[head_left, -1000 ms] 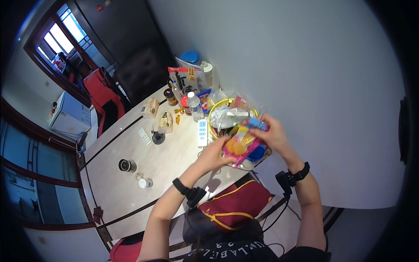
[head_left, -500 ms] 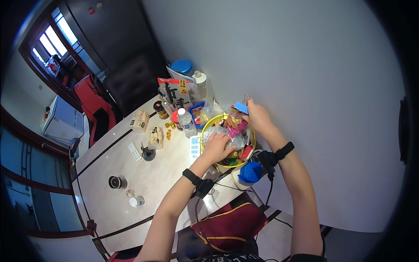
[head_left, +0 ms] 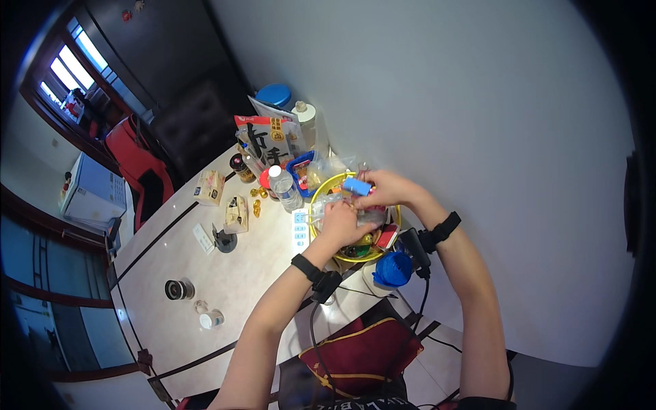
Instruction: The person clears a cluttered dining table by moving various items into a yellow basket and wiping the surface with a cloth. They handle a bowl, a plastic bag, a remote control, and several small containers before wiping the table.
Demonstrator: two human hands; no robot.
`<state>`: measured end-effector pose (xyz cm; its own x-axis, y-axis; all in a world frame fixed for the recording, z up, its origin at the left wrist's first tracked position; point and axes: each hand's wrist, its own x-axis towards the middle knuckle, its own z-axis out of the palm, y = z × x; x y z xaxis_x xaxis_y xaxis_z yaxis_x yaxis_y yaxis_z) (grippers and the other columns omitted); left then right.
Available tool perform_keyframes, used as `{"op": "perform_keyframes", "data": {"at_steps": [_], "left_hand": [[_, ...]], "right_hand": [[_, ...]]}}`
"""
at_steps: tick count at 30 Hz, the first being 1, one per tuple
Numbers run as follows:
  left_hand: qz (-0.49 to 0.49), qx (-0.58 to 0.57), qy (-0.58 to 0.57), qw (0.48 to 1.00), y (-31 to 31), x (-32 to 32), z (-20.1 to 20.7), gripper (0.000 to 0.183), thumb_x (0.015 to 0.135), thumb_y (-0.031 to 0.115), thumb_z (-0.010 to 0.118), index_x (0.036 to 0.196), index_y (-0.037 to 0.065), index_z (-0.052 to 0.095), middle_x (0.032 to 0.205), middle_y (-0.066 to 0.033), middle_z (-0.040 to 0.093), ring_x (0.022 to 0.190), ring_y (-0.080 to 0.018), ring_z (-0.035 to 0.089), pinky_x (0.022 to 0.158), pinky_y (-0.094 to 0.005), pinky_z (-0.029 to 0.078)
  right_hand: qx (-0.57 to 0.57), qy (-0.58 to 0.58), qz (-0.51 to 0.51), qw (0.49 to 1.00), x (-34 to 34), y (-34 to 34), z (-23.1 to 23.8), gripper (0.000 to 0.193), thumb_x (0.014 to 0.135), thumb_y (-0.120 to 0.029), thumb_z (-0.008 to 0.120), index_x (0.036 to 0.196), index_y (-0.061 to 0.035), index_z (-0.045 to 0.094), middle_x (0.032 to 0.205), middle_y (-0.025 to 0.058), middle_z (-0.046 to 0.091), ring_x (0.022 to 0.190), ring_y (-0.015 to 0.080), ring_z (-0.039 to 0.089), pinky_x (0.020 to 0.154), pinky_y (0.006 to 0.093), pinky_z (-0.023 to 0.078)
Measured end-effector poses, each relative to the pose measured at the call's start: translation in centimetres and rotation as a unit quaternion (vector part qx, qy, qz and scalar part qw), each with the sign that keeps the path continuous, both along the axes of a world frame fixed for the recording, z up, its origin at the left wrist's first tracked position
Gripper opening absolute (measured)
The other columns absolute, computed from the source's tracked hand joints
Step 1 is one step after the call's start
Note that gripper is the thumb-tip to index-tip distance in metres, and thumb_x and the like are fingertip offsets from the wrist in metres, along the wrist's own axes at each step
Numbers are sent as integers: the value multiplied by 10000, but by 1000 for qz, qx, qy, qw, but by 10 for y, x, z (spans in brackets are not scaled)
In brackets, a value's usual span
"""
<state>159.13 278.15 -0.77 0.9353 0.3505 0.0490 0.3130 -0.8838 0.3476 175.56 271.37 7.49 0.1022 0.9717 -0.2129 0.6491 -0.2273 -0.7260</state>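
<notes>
Yellow basket (head_left: 355, 260) is the thing where both hands are busy; it stands right of the centre of the frame, near the right end of the pale table (head_left: 253, 266), close to the wall. The left hand (head_left: 342, 224) lies inside it with the fingers spread, pressing on a clear plastic wrapper (head_left: 372, 218); whether these fingers also grasp something below, I cannot tell. The right hand (head_left: 388, 189) comes over the upper right part of the rim and keeps a narrow grip, with a small blue piece (head_left: 357, 186) at its fingertips.

What has just changed is mainly the right hand. Half a second ago it was beyond the rim, on the wall side, with the same blue piece; now it is over the basket and very near to the left hand. One second ago both hands were holding a bright packet in front of the basket, and now neither one is seen with it there. In my judgement, this means that the work is now among the contents, with the left hand steadying them while the right one works beside it.

A red packet (head_left: 387, 236) shows at the lower right inside the rim, and a blue-lidded container (head_left: 393, 268) stands just below.
</notes>
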Motion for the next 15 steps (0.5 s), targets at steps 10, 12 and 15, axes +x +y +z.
{"op": "perform_keyframes", "data": {"at_steps": [10, 12, 15], "left_hand": [[-145, -183, -38, 972, 50, -19, 7, 452, 721, 275, 649, 1113, 55, 599, 1187, -140, 591, 1135, -329, 523, 1046, -470, 306], [-188, -207, -77, 957, 55, -32, 10, 376, 696, 148, 609, 1056, 43, 583, 1217, -131, 575, 1188, -317, 496, 1075, -490, 292], [-154, -187, -37, 970, 51, -46, 15, 306, 708, 131, 591, 1004, 53, 577, 1222, -112, 571, 1199, -307, 484, 1079, -510, 288]], "right_hand": [[-35, 48, -75, 995, 2, -34, 16, 252, 811, -137, 606, 1035, -23, 591, 996, 144, 642, 901, 243, 624, 809, 355, 501], [-41, 142, -170, 974, 13, -37, 35, 246, 796, -104, 609, 1027, -25, 585, 956, 139, 637, 864, 233, 623, 771, 347, 506], [101, 172, -162, 966, 13, -38, 42, 291, 759, -34, 610, 1048, -30, 577, 940, 142, 628, 842, 238, 618, 746, 348, 502]]}}
